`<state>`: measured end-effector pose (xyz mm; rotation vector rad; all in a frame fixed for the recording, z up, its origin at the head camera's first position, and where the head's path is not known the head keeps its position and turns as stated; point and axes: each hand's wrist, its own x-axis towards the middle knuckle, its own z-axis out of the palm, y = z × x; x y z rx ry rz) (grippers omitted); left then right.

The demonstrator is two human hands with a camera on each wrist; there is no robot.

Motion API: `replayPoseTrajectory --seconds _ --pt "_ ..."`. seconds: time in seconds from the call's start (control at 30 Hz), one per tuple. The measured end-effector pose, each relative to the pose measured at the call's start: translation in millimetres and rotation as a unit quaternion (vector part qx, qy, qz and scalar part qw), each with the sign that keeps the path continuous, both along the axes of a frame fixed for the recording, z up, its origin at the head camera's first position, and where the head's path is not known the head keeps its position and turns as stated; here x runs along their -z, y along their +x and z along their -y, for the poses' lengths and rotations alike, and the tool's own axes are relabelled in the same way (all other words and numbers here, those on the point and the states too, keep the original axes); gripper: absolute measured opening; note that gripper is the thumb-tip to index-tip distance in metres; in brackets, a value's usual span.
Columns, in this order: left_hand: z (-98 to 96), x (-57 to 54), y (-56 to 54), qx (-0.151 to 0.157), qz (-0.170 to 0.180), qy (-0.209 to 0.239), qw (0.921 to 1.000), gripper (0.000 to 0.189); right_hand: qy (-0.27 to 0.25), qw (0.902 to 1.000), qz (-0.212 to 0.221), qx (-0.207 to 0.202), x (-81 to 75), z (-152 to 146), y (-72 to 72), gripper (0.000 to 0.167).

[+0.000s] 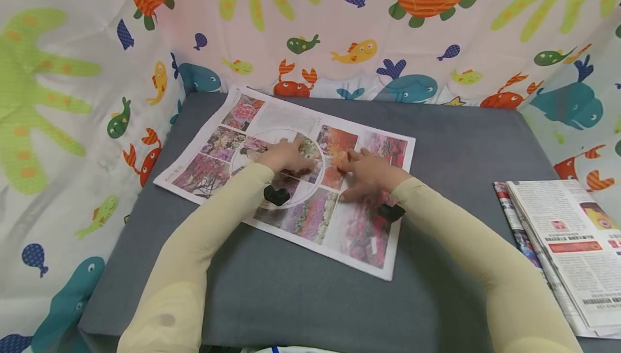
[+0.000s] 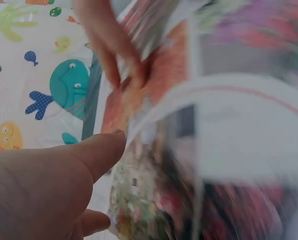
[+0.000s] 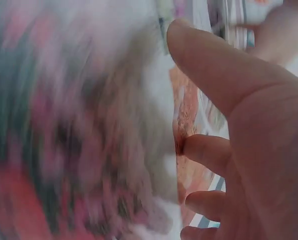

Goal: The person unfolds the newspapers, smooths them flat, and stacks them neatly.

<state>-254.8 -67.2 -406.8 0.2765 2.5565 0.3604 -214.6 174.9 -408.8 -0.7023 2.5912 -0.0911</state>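
Note:
A newspaper sheet (image 1: 310, 215) printed with colour flower photos and a large white ring lies slanted on the grey table (image 1: 301, 288). My left hand (image 1: 286, 157) rests on its middle, over the ring, fingers spread. A short way to the right, my right hand (image 1: 371, 174) touches the orange flower photo with its fingers and thumb apart. In the left wrist view, the left thumb and a finger lie along the newspaper page (image 2: 153, 200), which is partly blurred. The right wrist view has the right fingertips (image 3: 203, 150) against the printed paper.
A stack of folded newspapers (image 1: 567, 250) lies at the table's right edge. Behind and at both sides hangs a white curtain (image 1: 339, 35) with sea-animal prints, meeting the table's back edge. Dark wrist cameras (image 1: 276, 195) sit under both wrists.

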Motion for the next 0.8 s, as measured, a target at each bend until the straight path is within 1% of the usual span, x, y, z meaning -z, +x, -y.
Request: replayPoseTrajectory --seconds 0.1,0.17,0.27,0.33,0.4,0.5,0.6,0.8 --pt "-3.1 -2.3 0.1 0.012 -0.004 0.011 0.9999 0.084 0.007 0.9989 -0.021 -0.041 0.1 4.9 18.0 0.093" --pt "-7.4 -2.6 1.7 0.031 -0.017 0.01 0.9993 0.083 0.01 0.9968 -0.041 -0.068 1.6 7.0 29.0 0.093" --pt "-15.3 -0.4 5.4 0.057 -0.032 0.005 0.9978 0.086 0.003 0.9922 -0.069 -0.104 4.7 8.8 44.7 0.093" --pt "-19.9 1.8 8.7 0.057 -0.026 0.004 0.998 0.09 -0.007 0.9895 -0.076 -0.122 7.2 9.7 54.1 0.095" --pt "-23.7 4.2 11.6 0.055 -0.017 0.006 0.9983 0.095 -0.018 0.9889 -0.071 -0.129 9.7 10.3 62.8 0.097" --pt "-27.7 7.3 13.8 0.06 -0.011 0.013 0.9981 0.097 -0.026 0.9895 -0.06 -0.128 11.9 11.7 74.3 0.1" --pt "-31.2 9.2 13.3 0.087 -0.019 0.012 0.9959 0.099 -0.038 0.9897 -0.058 -0.125 12.3 13.3 83.9 0.1" --pt "-35.8 8.4 12.6 0.139 -0.028 0.001 0.9899 0.101 -0.045 0.9858 -0.092 -0.133 13.7 19.1 98.3 0.096"
